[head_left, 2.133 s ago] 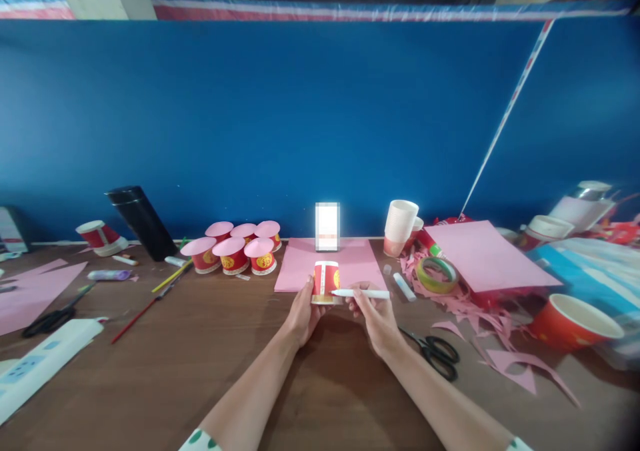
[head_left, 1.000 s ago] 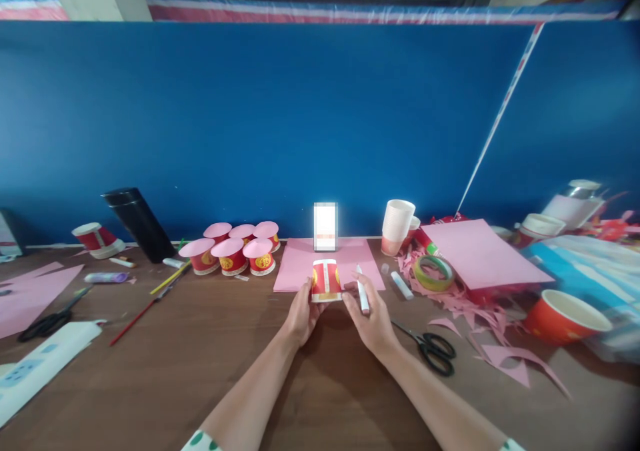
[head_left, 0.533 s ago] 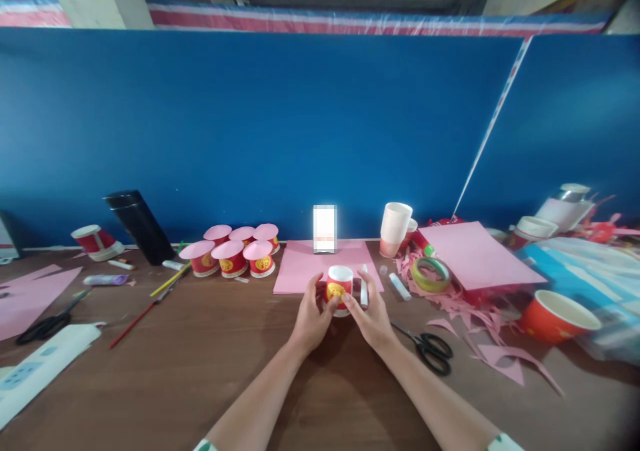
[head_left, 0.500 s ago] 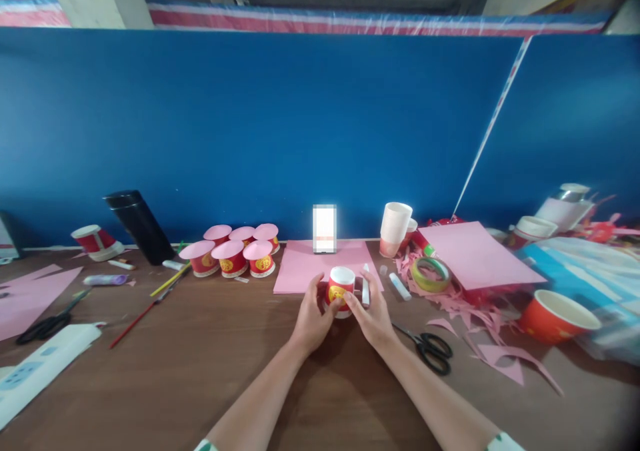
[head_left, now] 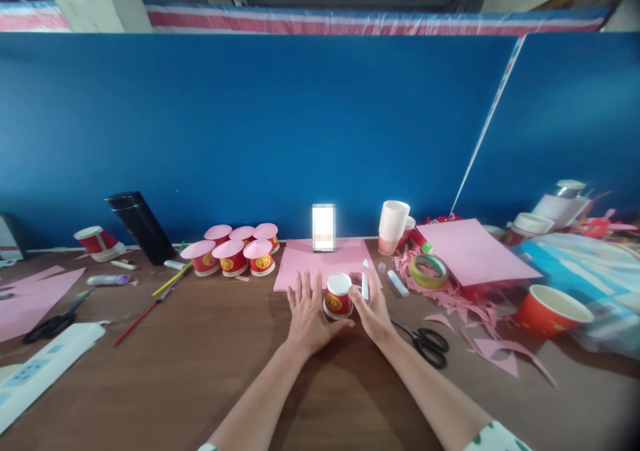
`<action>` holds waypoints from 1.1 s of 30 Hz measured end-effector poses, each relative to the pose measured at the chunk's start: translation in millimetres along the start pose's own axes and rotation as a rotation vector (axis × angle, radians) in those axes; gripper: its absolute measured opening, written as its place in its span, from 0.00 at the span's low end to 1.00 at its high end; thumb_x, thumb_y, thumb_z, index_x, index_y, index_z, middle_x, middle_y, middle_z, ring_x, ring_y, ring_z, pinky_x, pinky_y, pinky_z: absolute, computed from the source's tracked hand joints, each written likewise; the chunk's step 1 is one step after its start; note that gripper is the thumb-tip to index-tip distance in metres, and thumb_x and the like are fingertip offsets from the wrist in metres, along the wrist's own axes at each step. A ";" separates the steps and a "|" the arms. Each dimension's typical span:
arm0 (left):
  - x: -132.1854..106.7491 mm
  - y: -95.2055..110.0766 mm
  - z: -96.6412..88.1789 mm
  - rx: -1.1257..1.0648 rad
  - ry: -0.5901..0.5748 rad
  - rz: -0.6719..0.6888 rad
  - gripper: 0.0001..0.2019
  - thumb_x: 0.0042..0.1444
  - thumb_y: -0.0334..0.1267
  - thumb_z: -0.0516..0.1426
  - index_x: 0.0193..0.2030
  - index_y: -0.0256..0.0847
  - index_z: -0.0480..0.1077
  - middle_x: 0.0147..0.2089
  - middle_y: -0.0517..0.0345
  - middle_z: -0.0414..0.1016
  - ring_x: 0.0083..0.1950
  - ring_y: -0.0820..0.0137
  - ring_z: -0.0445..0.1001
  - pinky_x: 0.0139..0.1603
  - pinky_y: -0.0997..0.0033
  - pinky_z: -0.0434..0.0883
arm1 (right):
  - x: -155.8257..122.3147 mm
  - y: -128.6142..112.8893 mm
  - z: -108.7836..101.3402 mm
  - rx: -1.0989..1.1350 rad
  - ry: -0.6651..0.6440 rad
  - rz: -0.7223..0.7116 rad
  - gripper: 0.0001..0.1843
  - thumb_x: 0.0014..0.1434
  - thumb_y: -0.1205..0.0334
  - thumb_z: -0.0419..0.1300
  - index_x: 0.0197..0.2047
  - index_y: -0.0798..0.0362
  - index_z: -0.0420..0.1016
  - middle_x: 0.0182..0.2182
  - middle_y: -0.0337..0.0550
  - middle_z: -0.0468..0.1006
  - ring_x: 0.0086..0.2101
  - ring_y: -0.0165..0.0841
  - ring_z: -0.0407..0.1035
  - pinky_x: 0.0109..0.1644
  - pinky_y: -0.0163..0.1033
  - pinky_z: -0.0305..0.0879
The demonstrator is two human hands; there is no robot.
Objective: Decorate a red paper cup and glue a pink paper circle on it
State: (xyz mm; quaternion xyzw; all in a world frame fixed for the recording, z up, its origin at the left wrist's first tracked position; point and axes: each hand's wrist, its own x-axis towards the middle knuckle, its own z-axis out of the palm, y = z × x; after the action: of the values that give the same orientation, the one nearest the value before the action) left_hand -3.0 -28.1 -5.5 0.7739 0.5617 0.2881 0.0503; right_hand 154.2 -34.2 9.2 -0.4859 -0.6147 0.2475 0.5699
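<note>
Left hand [head_left: 307, 320] splayed beside the upturned cup [head_left: 338, 302], white pen [head_left: 365, 286] clasped in the right hand [head_left: 375, 314]! The cup, likely light and crushable, is best gripped by its rim.

Bare forearms [head_left: 265, 394] reach forward, the left hand [head_left: 307, 321] palm down with fingers spread, the right hand [head_left: 375, 316] loosely curled.

Count at this point: two hands, my left hand [head_left: 311, 321] and my right hand [head_left: 374, 314], at centre; one white pen [head_left: 365, 286] in my right; one red cup [head_left: 338, 298] between them; six pink-topped cups [head_left: 231, 250] left of centre; one black bottle [head_left: 143, 228] farther left; one power strip [head_left: 47, 369], lower left; two pairs of scissors [head_left: 419, 337], left and right; one orange cup [head_left: 547, 314], lower right. White stack [head_left: 394, 220]: nested, uncountable.
</note>
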 end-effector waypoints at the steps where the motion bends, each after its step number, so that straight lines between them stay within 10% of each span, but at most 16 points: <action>1: -0.2 -1.3 1.2 -0.002 -0.013 -0.006 0.57 0.36 0.65 0.57 0.67 0.37 0.36 0.68 0.35 0.38 0.68 0.48 0.28 0.61 0.39 0.33 | 0.1 0.1 -0.6 0.000 0.007 -0.006 0.28 0.58 0.51 0.54 0.59 0.52 0.56 0.47 0.50 0.70 0.47 0.39 0.67 0.51 0.44 0.64; 33: -4.8 4.4 -6.6 -0.080 0.013 -0.057 0.40 0.42 0.54 0.59 0.60 0.38 0.52 0.59 0.43 0.62 0.64 0.53 0.52 0.61 0.55 0.50 | -2.6 16.3 7.4 -0.065 0.090 0.084 0.29 0.57 0.43 0.49 0.53 0.56 0.65 0.43 0.51 0.75 0.45 0.41 0.68 0.50 0.44 0.61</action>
State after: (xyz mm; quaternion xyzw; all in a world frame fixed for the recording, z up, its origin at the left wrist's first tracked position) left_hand -3.6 -35.6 -0.1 0.7531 0.5719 0.3137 0.0858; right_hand 152.0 -28.0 -7.7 -0.5401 -0.5752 0.2290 0.5700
